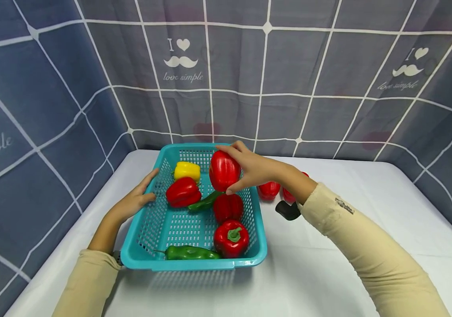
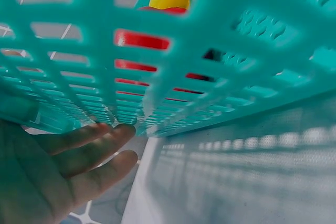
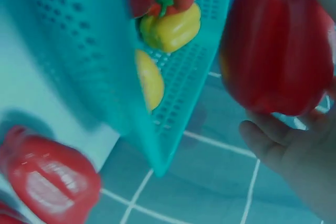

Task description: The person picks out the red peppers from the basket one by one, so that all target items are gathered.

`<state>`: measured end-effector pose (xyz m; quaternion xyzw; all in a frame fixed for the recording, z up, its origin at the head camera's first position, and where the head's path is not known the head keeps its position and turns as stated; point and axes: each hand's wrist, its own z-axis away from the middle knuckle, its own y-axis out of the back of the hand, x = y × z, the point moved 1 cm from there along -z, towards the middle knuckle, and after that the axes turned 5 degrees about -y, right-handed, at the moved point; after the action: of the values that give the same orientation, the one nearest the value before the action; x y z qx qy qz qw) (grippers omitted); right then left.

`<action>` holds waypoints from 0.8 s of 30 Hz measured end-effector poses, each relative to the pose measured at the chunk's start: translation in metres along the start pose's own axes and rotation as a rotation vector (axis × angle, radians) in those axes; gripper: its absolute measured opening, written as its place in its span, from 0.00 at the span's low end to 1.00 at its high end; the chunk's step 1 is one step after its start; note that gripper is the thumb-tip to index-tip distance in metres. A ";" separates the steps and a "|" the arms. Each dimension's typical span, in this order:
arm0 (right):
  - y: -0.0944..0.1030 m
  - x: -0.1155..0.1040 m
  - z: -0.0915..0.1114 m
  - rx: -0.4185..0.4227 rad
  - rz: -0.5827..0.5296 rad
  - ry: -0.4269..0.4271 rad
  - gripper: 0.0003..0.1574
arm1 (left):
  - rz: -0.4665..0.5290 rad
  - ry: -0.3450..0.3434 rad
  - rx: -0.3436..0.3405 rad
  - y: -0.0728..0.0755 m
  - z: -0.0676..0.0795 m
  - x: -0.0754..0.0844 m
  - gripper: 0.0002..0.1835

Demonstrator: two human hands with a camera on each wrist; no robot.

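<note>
In the head view my right hand (image 1: 255,167) grips a red bell pepper (image 1: 224,171) over the right side of a turquoise basket (image 1: 194,264). The right wrist view shows fingertips around that pepper (image 3: 275,45). My left hand (image 1: 134,203) rests at the basket's left rim, thumb over the edge. In the left wrist view, this hand's straight fingers (image 2: 97,156) lie along the outside of the slotted wall. Inside the basket are a red pepper (image 1: 183,192), a yellow pepper (image 1: 187,171), two more red peppers (image 1: 231,239) and green peppers (image 1: 190,252).
Beyond the basket's right side, red peppers (image 1: 268,190) lie on the white table (image 1: 329,268), partly behind the right forearm. A black wrist device (image 1: 288,210) sits under the right wrist. Grey checked cloth (image 1: 234,66) surrounds the table at the back and sides.
</note>
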<state>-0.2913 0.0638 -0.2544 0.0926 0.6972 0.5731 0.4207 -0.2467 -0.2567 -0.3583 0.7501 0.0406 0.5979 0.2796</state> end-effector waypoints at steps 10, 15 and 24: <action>-0.001 0.036 0.030 0.194 -0.182 -0.011 0.63 | -0.008 0.000 -0.008 0.000 0.001 0.001 0.42; -0.003 0.056 0.049 0.279 -0.210 -0.040 0.57 | -0.007 0.002 0.001 -0.001 0.003 0.001 0.43; -0.003 0.102 0.085 0.451 -0.265 -0.120 0.54 | -0.015 -0.002 0.004 -0.002 0.004 0.001 0.43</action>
<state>-0.2957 0.1860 -0.3052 0.1256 0.7872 0.3365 0.5014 -0.2422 -0.2556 -0.3590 0.7509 0.0474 0.5950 0.2825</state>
